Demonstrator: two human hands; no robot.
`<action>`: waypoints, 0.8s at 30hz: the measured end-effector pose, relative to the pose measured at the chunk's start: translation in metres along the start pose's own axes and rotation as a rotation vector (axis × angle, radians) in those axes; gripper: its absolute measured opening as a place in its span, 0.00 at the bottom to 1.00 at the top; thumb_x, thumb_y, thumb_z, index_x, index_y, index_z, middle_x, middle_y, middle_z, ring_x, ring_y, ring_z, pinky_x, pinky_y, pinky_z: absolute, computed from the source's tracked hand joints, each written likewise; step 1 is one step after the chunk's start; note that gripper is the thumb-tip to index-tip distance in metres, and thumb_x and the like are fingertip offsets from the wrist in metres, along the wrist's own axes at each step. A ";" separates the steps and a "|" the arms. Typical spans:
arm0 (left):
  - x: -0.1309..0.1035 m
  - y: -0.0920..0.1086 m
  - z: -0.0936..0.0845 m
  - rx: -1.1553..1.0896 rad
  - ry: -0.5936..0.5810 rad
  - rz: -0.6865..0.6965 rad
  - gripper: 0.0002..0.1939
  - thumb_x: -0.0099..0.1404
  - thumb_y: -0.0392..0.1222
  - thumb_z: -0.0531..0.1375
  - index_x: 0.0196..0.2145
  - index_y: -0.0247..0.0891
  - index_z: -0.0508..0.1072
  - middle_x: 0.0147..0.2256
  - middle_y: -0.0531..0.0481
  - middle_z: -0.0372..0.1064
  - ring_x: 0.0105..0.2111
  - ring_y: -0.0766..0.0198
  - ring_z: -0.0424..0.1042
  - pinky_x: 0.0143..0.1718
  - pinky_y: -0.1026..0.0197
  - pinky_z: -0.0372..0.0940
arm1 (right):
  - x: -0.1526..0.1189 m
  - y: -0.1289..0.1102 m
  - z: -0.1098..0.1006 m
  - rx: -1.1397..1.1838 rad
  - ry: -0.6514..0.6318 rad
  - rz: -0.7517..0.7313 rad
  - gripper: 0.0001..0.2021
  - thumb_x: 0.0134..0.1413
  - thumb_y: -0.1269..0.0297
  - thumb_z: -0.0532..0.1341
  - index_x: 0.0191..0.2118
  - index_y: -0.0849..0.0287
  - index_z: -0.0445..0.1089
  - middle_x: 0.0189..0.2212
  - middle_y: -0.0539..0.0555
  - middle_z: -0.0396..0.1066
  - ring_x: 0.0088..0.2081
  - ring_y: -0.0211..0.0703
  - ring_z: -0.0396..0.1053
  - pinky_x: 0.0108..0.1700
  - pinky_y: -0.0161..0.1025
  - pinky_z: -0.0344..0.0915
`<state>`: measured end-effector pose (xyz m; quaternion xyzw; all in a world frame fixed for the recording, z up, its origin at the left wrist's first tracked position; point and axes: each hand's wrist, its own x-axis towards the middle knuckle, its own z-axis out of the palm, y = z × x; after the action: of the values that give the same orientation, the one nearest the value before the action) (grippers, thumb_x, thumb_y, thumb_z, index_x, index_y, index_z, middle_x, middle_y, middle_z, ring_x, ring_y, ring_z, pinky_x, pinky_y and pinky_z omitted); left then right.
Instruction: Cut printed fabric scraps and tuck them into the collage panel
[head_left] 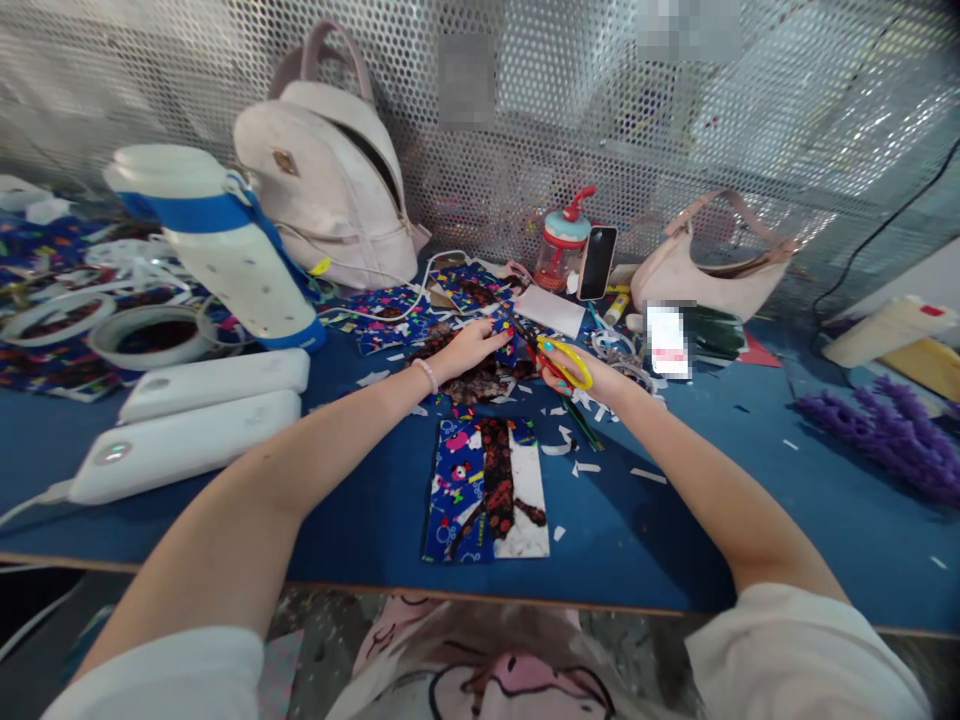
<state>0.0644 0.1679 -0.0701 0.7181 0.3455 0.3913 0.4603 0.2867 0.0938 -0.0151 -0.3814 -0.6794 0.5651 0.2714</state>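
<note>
Yellow-handled scissors (574, 364) are in my right hand (559, 368), its fingers closed round the handles and the blades pointing up and left. My left hand (480, 348) pinches a piece of blue patterned fabric (507, 342) beside the blades. Dark, lacy fabric (472, 385) lies under and around my left hand. Nearer to me, a panel (521, 490) rests flat on the blue table, covered on its left with blue printed cloth and down its middle with a dark red-and-black strip; its right part is white.
A white bottle (232, 250), two white devices (199, 435), tape rolls (146, 335) and a backpack (330, 180) stand left. Behind are a cup (559, 245) and phone (597, 262); right, a pink bag (712, 270) and purple flowers (889, 435). Paper scraps surround my right hand.
</note>
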 end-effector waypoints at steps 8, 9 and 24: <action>0.000 0.002 -0.001 0.083 -0.115 0.025 0.17 0.72 0.50 0.60 0.50 0.34 0.72 0.46 0.46 0.73 0.43 0.59 0.75 0.45 0.52 0.74 | -0.005 -0.008 0.002 -0.010 0.023 0.010 0.28 0.52 0.32 0.61 0.26 0.55 0.59 0.09 0.42 0.55 0.11 0.31 0.47 0.13 0.30 0.45; -0.001 0.003 -0.001 0.089 -0.123 0.033 0.17 0.72 0.51 0.60 0.48 0.34 0.73 0.45 0.47 0.73 0.42 0.60 0.75 0.44 0.53 0.74 | -0.005 -0.008 0.002 -0.015 0.023 0.011 0.28 0.53 0.33 0.61 0.26 0.55 0.59 0.08 0.42 0.54 0.11 0.31 0.46 0.13 0.30 0.45; -0.005 0.023 0.002 0.068 -0.144 0.118 0.28 0.59 0.68 0.62 0.27 0.38 0.68 0.24 0.55 0.64 0.26 0.66 0.60 0.32 0.62 0.62 | -0.010 -0.013 -0.002 -0.024 0.015 0.020 0.27 0.53 0.35 0.63 0.26 0.55 0.59 0.08 0.41 0.52 0.11 0.30 0.47 0.12 0.28 0.44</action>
<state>0.0672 0.1556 -0.0504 0.7787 0.2817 0.3533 0.4352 0.2911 0.0860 -0.0018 -0.3957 -0.6803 0.5566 0.2662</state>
